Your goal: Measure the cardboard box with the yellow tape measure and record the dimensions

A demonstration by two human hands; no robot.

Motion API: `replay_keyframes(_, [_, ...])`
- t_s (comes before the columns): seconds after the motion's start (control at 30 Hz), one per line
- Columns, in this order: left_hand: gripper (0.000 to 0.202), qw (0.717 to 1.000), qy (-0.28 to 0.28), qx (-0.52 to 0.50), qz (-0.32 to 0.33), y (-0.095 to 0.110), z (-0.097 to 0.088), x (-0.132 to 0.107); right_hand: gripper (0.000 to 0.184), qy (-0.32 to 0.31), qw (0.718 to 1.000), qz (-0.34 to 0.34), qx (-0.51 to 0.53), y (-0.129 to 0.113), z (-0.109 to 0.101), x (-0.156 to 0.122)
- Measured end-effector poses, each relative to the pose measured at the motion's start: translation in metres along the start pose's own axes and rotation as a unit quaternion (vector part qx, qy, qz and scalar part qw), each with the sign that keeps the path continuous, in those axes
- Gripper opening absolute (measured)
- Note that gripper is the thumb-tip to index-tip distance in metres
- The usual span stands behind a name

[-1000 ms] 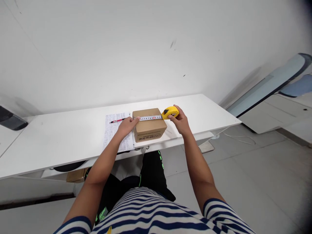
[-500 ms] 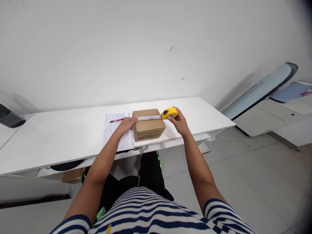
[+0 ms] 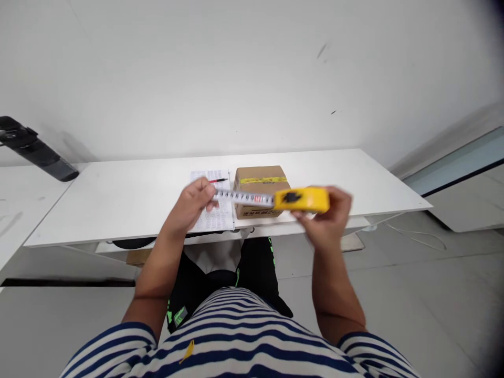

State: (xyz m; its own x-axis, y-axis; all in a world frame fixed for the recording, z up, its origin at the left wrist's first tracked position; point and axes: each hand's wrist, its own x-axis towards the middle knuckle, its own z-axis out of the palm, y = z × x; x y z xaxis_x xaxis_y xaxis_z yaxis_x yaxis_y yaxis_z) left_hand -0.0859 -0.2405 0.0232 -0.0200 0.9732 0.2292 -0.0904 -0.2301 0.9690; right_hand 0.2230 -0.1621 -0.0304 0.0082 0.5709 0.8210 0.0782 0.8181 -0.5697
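My right hand (image 3: 328, 215) is closed around a yellow tape measure (image 3: 302, 199), raised toward me in front of the box. Its numbered metal blade (image 3: 244, 197) stretches leftward to my left hand (image 3: 195, 202), which pinches the free end between thumb and fingers. Behind the blade a small brown cardboard box (image 3: 258, 174) rests near the table's front edge. A strip of yellow tape runs across its top, and printed lettering shows on the front. The tape measure and the blade hide part of the box's front and right side.
Written sheets of paper (image 3: 214, 223) lie left of the box, with a red and black pen (image 3: 219, 180) on them. These stand on a white table (image 3: 137, 194) against the wall. A dark object (image 3: 43, 155) rises at the far left. A cable (image 3: 417, 239) runs over the floor at right.
Both hands have lifted the tape measure off the box top and brought it closer to me. The yellow tape strip on the box now shows. My view has shifted left.
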Motion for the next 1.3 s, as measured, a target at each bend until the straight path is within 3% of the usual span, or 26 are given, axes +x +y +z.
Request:
replay_keyframes(0.03, [0.051,0.997,-0.02,-0.051,-0.047,-0.011,0.0,-0.018,0.065,-0.035,0.999,-0.021,0.027,-0.011,0.019,-0.019])
replay_keyframes(0.13, [0.052,0.97,0.054,-0.18,-0.153,-0.056,0.003,-0.069,0.061,-0.125,0.991,-0.002,0.056,-0.025,0.08,-0.077])
replay_keyframes(0.23, [0.073,0.928,-0.013,-0.276,-0.249,-0.093,0.004,-0.108,0.055,-0.192,0.979,0.055,0.05,-0.024,0.128,-0.122])
replay_keyframes(0.3, [0.085,0.913,-0.024,-0.317,-0.254,-0.105,0.002,-0.125,0.051,-0.247,0.961,0.111,0.048,-0.025,0.15,-0.137])
replay_keyframes(0.37, [0.08,0.92,0.057,-0.327,-0.211,-0.108,-0.001,-0.131,0.053,-0.295,0.943,0.143,0.055,-0.025,0.165,-0.139])
replay_keyframes(0.43, [0.069,0.927,0.17,-0.304,-0.141,-0.104,-0.009,-0.122,0.065,-0.335,0.931,0.115,0.09,-0.019,0.177,-0.129])
replay_keyframes(0.5, [0.064,0.931,0.244,-0.261,-0.069,-0.096,-0.023,-0.099,0.077,-0.353,0.923,0.063,0.137,-0.005,0.187,-0.108])
replay_keyframes(0.57, [0.067,0.943,0.263,-0.205,-0.019,-0.089,-0.042,-0.066,0.079,-0.338,0.931,0.059,0.123,0.018,0.196,-0.079])
replay_keyframes(0.63, [0.067,0.953,0.268,-0.144,0.0,-0.087,-0.063,-0.027,0.069,-0.332,0.935,0.121,0.007,0.044,0.205,-0.046])
replay_keyframes(0.67, [0.065,0.954,0.278,-0.109,0.0,-0.089,-0.071,-0.006,0.063,-0.351,0.919,0.162,-0.079,0.058,0.209,-0.03])
replay_keyframes(0.73, [0.062,0.95,0.312,-0.02,-0.008,-0.099,-0.083,0.035,0.057,-0.409,0.851,0.228,-0.236,0.083,0.217,-0.002])
replay_keyframes(0.8, [0.058,0.941,0.33,0.074,-0.014,-0.115,-0.086,0.071,0.052,-0.452,0.794,0.255,-0.315,0.106,0.224,0.019])
replay_keyframes(0.83, [0.057,0.937,0.327,0.118,-0.024,-0.123,-0.086,0.086,0.046,-0.46,0.784,0.258,-0.327,0.116,0.225,0.027])
replay_keyframes(0.93, [0.052,0.922,0.29,0.241,-0.082,-0.142,-0.081,0.11,0.026,-0.44,0.794,0.261,-0.328,0.144,0.219,0.04])
replay_keyframes(1.0, [0.053,0.906,0.255,0.318,-0.116,-0.149,-0.077,0.113,0.031,-0.385,0.81,0.275,-0.347,0.156,0.206,0.042])
replay_keyframes(1.07, [0.058,0.898,0.198,0.377,-0.109,-0.152,-0.072,0.11,0.046,-0.289,0.843,0.296,-0.344,0.157,0.188,0.035])
replay_keyframes(1.17, [0.066,0.882,0.106,0.458,-0.04,-0.158,-0.063,0.102,0.058,-0.166,0.915,0.325,-0.175,0.136,0.164,0.007])
replay_keyframes(1.23, [0.066,0.858,0.064,0.509,0.022,-0.163,-0.057,0.099,0.059,-0.205,0.927,0.311,-0.032,0.112,0.155,-0.02])
replay_keyframes(1.3, [0.065,0.838,0.033,0.54,0.074,-0.169,-0.054,0.098,0.061,-0.294,0.907,0.3,0.035,0.091,0.152,-0.044])
